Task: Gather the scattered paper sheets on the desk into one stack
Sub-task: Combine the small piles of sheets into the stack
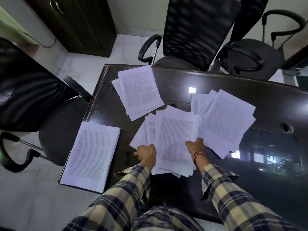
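A loose, fanned bundle of printed sheets (176, 140) is held at the near middle of the dark glossy desk (216, 80). The left hand (146, 154) grips the bundle's left edge with curled fingers, and the right hand (195, 145) pinches its right edge, thumb on top. The sheets in the bundle are skewed, with corners sticking out at the left and along the near edge.

Three other groups are seen on the desk: a neat thick stack (90, 155) at the near left corner, a small fanned pile (139, 90) at the far left, and a spread pile (225, 120) to the right, which is overlapped by the held bundle's right edge.

The step in hand is judged to be the squaring of the held bundle. It is best done with the grip loosened slightly, so that the sheets can slide, and with the bundle tapped on its near edge against the desk until the corners line up. The glossy surface is likely to let loose sheets slip, so the right pile should be kept from being dragged along. Once squared, the bundle can be laid on one of the remaining piles, preferably the neat stack, and the rest brought to it.
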The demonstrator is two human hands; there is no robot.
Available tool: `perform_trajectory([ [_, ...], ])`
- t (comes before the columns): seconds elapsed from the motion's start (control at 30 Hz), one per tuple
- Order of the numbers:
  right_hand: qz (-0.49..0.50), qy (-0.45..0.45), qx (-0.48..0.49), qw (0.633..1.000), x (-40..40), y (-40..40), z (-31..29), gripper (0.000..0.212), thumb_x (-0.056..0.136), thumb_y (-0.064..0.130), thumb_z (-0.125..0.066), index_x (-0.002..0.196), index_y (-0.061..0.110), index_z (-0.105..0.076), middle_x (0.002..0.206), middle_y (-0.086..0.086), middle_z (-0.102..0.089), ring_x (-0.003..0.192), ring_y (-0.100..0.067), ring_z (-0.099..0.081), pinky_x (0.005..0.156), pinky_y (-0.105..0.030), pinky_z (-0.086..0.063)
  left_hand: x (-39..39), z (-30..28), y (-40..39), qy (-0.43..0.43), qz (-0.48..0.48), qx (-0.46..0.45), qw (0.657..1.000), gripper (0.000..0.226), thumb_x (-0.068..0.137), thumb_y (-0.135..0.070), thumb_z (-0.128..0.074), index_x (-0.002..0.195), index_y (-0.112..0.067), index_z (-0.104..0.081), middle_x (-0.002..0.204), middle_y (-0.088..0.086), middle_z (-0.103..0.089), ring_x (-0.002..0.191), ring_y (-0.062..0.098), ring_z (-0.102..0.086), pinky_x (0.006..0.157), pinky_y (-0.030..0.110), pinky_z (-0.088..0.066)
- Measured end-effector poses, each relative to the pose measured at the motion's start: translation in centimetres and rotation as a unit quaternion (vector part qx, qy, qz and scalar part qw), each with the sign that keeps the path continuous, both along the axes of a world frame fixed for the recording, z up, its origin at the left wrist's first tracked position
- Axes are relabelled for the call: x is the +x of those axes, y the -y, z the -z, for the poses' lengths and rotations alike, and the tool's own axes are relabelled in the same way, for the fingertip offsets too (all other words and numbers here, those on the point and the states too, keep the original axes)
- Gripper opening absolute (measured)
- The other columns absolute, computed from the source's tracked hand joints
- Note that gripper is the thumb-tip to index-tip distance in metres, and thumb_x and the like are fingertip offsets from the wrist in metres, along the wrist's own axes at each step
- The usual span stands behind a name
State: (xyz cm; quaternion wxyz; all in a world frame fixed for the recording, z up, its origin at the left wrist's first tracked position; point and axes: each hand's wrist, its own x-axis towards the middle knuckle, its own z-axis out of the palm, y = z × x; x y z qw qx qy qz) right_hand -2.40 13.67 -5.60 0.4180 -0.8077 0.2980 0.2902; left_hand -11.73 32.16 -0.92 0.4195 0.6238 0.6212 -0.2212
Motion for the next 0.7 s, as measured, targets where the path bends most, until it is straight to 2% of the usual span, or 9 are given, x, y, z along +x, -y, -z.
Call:
perform_trajectory([
  [0.1,-0.036,0.002,0.022,0.999,0.7,-1.3,-0.3,0.074,0.091,0.016,-0.074,0.152,0.001,-0.035,0.15,-0.018,-0.049,0.133,-0.036,-0.052,0.108,-0.042,-0.046,-0.4,-0.9,0.0,-0.002,-0.006,-0.037,0.999,0.049,0.102,-0.024,-0.05,0.144,0.0,-0.047,0.145,0.02,-0.049,0.127,0.038,-0.054,0.1,0.043,-0.049],
  [0.17,-0.085,0.004,0.024,0.996,1.1,-1.6,-0.4,0.065,0.091,0.018,-0.072,0.148,0.002,-0.045,0.146,-0.015,-0.054,0.131,-0.034,-0.054,0.11,-0.04,-0.045,-1.0,-0.9,-0.3,0.015,-0.033,-0.071,0.997,0.046,0.098,-0.022,-0.052,0.139,-0.001,-0.051,0.134,0.017,-0.057,0.115,0.036,-0.062,0.096,0.042,-0.056],
  [0.27,-0.19,0.03,0.031,0.981,1.9,-1.6,-0.8,0.046,0.093,0.01,-0.067,0.137,0.004,-0.055,0.134,-0.011,-0.062,0.122,-0.032,-0.059,0.102,-0.032,-0.045,-2.2,1.3,-1.0,0.009,-0.067,-0.135,0.989,0.051,0.086,-0.022,-0.053,0.134,-0.005,-0.054,0.12,0.013,-0.061,0.101,0.035,-0.066,0.09,0.048,-0.061],
  [0.33,-0.271,0.046,0.024,0.961,2.8,-1.5,-1.3,0.043,0.092,0.008,-0.067,0.134,0.006,-0.058,0.131,-0.013,-0.065,0.119,-0.033,-0.061,0.1,-0.032,-0.046,-3.2,3.7,-1.4,0.016,-0.115,-0.131,0.985,0.052,0.081,-0.027,-0.053,0.128,-0.005,-0.058,0.112,0.013,-0.066,0.094,0.035,-0.068,0.088,0.049,-0.061],
  [0.37,-0.315,0.046,0.014,0.948,3.3,-1.5,-1.5,0.042,0.092,0.009,-0.067,0.133,0.007,-0.059,0.13,-0.014,-0.066,0.118,-0.034,-0.062,0.099,-0.035,-0.048,-3.3,3.0,-1.4,0.025,-0.144,-0.112,0.983,0.052,0.081,-0.03,-0.054,0.126,-0.004,-0.061,0.11,0.014,-0.068,0.093,0.035,-0.07,0.087,0.049,-0.062],
  [0.47,-0.429,0.038,-0.021,0.902,4.4,-1.6,-1.9,0.04,0.095,0.015,-0.065,0.133,0.005,-0.056,0.129,-0.019,-0.064,0.115,-0.038,-0.061,0.096,-0.038,-0.05,-3.0,0.3,-1.4,0.044,-0.197,-0.022,0.979,0.048,0.095,-0.028,-0.059,0.133,0.002,-0.06,0.124,0.019,-0.066,0.107,0.038,-0.068,0.093,0.041,-0.058],
  [0.53,-0.478,0.027,-0.041,0.877,4.7,-2.0,-1.9,0.042,0.096,0.016,-0.064,0.135,0.005,-0.054,0.128,-0.02,-0.063,0.116,-0.039,-0.061,0.096,-0.039,-0.05,-2.5,-0.4,-1.2,0.039,-0.21,-0.012,0.977,0.052,0.099,-0.028,-0.061,0.14,0.004,-0.054,0.137,0.021,-0.06,0.121,0.038,-0.062,0.098,0.039,-0.053],
  [0.63,-0.505,0.06,-0.065,0.859,4.7,-3.2,-1.7,0.041,0.092,0.013,-0.064,0.132,0.007,-0.056,0.126,-0.024,-0.06,0.116,-0.044,-0.059,0.095,-0.042,-0.05,-1.9,0.2,-1.0,0.061,-0.177,-0.004,0.982,0.063,0.094,-0.021,-0.07,0.148,-0.009,-0.039,0.144,0.021,-0.054,0.13,0.038,-0.057,0.106,0.043,-0.05],
  [0.7,-0.495,0.086,-0.099,0.859,4.4,-4.2,-1.2,0.046,0.092,0.017,-0.068,0.134,0.01,-0.053,0.132,-0.023,-0.049,0.121,-0.043,-0.05,0.099,-0.044,-0.047,-2.3,0.6,-0.7,0.042,-0.097,0.001,0.994,0.067,0.092,-0.012,-0.07,0.148,-0.012,-0.033,0.146,0.022,-0.049,0.133,0.042,-0.053,0.108,0.047,-0.049],
])
